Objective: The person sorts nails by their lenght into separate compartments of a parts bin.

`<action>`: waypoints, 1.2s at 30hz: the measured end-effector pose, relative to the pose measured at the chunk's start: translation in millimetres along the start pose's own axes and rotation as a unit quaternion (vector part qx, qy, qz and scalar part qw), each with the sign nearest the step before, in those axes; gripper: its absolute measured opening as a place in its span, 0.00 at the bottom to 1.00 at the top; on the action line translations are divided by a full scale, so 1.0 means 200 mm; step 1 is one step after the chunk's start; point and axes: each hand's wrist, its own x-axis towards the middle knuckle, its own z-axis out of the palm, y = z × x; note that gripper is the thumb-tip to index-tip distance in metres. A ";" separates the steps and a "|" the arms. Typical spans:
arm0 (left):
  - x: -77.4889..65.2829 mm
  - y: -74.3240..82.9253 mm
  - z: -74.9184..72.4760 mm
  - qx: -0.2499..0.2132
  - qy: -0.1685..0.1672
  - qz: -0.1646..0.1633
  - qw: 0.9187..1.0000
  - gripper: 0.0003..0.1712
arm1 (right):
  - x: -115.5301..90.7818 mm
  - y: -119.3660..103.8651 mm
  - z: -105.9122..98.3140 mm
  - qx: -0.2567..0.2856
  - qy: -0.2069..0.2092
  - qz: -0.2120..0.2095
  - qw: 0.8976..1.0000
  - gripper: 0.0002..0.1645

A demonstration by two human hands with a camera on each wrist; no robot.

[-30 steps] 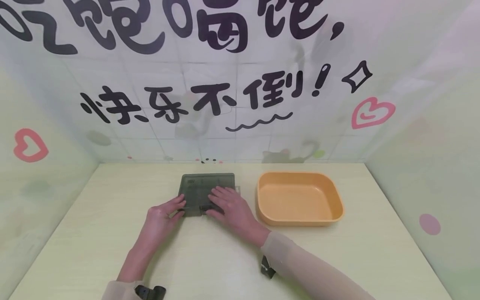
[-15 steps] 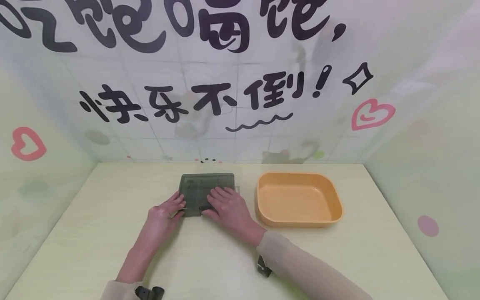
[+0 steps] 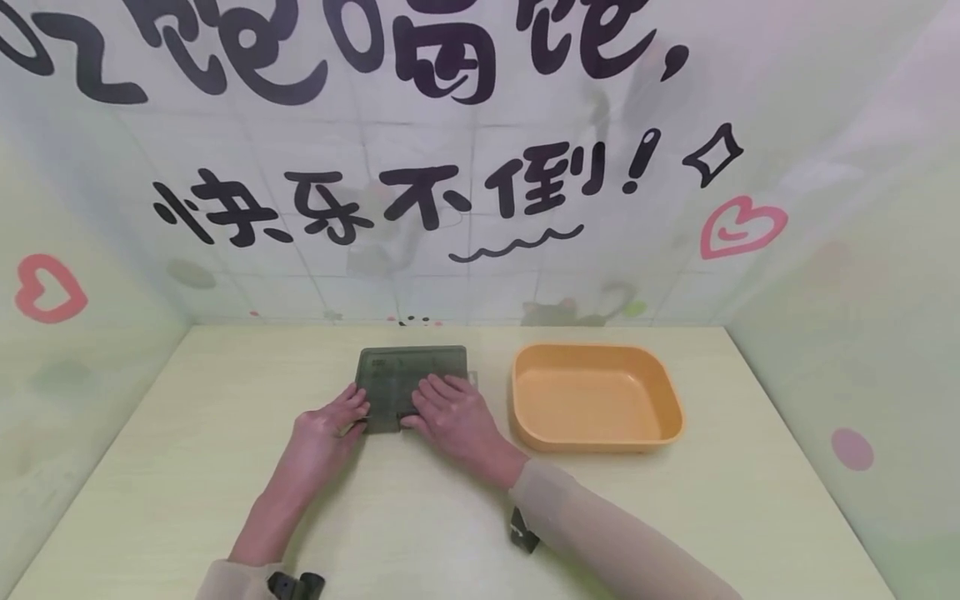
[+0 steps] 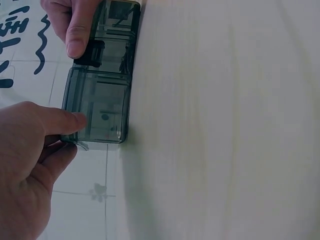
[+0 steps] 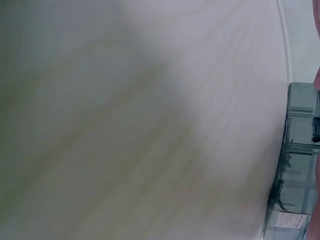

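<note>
A dark see-through plastic compartment box [image 3: 386, 379] lies closed on the table, its black latch [image 4: 91, 54] on the front edge. My left hand [image 3: 324, 435] grips its front left corner, the thumb on the front wall and the fingers at the left side. My right hand [image 3: 459, 417] rests on the right part of the lid, fingers laid over it and thumb at the latch. Through the front wall in the left wrist view, small dark items show inside. A white label [image 5: 291, 220] shows in the right wrist view, where the box is cut off by the frame edge.
Right of the box stands an orange rounded tray [image 3: 525, 429] with raised walls and nothing in it. The pale wooden table [image 3: 420, 533] ends at a printed back wall [image 3: 420, 292], with side walls at left and right.
The right thumb and fingers have shifted very slightly left on the lid. The left hand keeps its grip on the corner, and the box stays closed in place.
</note>
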 end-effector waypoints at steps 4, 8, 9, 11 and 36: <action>-0.01 0.00 0.00 0.008 -0.006 0.000 1.000 0.21 | 0.00 0.00 0.00 -0.005 0.006 -0.007 1.000 0.25; 0.00 0.01 0.01 0.018 -0.016 -0.005 1.000 0.21 | 0.00 0.00 -0.01 -0.009 -0.010 -0.003 1.000 0.25; 0.00 0.01 0.01 0.020 -0.019 -0.008 1.000 0.20 | 0.00 0.00 -0.02 -0.008 -0.014 -0.003 1.000 0.25; 0.00 0.02 0.01 0.023 -0.025 -0.013 0.999 0.20 | -0.01 0.00 -0.02 -0.004 -0.020 -0.002 1.000 0.24; -0.03 0.04 -0.06 0.051 -0.095 -0.034 0.994 0.21 | 0.00 -0.07 -0.10 0.045 -0.089 0.030 0.995 0.27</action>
